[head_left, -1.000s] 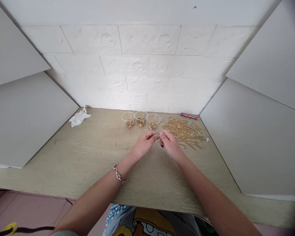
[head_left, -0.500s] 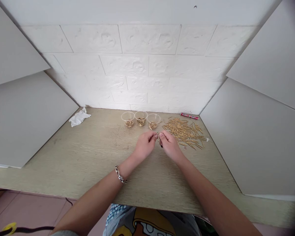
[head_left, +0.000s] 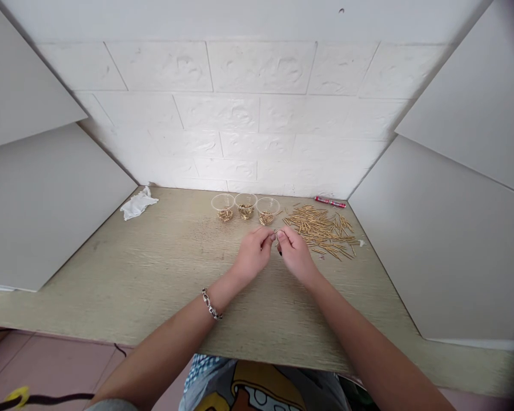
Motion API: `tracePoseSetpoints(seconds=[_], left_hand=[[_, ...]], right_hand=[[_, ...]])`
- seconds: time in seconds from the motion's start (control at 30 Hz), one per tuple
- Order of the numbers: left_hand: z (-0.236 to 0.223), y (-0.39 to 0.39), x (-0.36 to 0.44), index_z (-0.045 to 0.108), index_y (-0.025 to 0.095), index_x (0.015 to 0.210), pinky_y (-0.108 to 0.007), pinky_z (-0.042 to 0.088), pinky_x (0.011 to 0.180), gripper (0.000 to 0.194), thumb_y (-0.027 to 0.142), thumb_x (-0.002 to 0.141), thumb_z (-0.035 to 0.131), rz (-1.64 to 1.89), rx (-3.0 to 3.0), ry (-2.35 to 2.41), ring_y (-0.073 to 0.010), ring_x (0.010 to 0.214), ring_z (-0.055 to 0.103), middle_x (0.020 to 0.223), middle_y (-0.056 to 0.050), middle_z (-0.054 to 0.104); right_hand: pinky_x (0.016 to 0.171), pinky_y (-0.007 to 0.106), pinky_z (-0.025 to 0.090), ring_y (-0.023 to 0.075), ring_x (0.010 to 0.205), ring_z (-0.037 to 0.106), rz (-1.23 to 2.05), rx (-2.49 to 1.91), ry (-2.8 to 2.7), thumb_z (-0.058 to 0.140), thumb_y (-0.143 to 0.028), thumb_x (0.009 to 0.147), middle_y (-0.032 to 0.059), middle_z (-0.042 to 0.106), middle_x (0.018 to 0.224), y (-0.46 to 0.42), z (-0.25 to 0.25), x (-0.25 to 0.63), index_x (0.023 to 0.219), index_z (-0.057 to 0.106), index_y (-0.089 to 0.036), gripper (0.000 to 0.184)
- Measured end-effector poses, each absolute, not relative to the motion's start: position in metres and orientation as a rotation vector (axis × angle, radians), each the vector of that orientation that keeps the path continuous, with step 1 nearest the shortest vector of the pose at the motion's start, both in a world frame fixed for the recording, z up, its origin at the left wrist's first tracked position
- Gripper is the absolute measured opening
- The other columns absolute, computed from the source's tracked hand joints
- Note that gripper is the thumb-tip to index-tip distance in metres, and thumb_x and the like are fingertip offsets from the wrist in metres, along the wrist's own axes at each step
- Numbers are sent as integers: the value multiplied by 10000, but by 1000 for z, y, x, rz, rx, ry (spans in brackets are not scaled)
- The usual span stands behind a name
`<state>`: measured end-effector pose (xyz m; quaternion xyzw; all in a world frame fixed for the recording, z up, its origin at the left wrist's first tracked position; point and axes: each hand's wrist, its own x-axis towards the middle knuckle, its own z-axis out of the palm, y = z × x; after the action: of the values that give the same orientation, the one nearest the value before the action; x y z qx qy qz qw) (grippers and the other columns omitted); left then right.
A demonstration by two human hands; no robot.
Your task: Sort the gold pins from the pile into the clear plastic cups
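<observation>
My left hand (head_left: 255,250) and my right hand (head_left: 295,254) meet fingertip to fingertip above the table, just in front of the clear cups. Each is closed in a pinch, thumb against fingers. A tiny thin piece seems to show between the fingertips, too small and too covered to name. Right beside my right hand spreads a loose pile of slender gold-coloured metal pins (head_left: 312,222). Three clear plastic cups, a left one (head_left: 223,202), a middle one (head_left: 245,201) and a right one (head_left: 268,206), contain small gold-coloured parts.
A red patterned tube or wrapper (head_left: 330,202) lies behind the pile. Crumpled white tissue (head_left: 139,204) rests at the table's left back corner. Fine specks are scattered on the tabletop (head_left: 154,285) left of my hands. White panels flank both sides, and a white brick-pattern wall (head_left: 235,114) stands behind.
Almost nothing differs. Both hands stay pinched together in the same place, with only a slight shift of the fingers and wrists.
</observation>
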<state>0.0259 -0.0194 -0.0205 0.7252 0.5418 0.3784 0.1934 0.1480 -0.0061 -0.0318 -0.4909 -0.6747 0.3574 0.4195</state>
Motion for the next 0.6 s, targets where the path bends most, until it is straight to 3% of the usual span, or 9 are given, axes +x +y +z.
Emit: tracePoseSetpoints(seconds=[0.3, 0.6], left_hand=[[-18, -18, 26, 577, 153, 732, -248, 384, 708, 205, 218, 848, 420, 1051, 1981, 1526, -137, 711, 501, 705, -23, 564], [-15, -18, 24, 577, 149, 723, -241, 370, 668, 212, 255, 837, 433, 1065, 1902, 1492, -127, 677, 480, 693, -13, 547]], right_hand=[[553, 268, 283, 134, 564, 369, 763, -1267, -1654, 324, -348, 859, -21, 384, 575, -11, -35, 141, 663, 390, -197, 257], [538, 265, 282, 127, 549, 356, 950, -1192, -1621, 322, -421, 859, -27, 353, 561, -8, -31, 149, 619, 344, -200, 327]])
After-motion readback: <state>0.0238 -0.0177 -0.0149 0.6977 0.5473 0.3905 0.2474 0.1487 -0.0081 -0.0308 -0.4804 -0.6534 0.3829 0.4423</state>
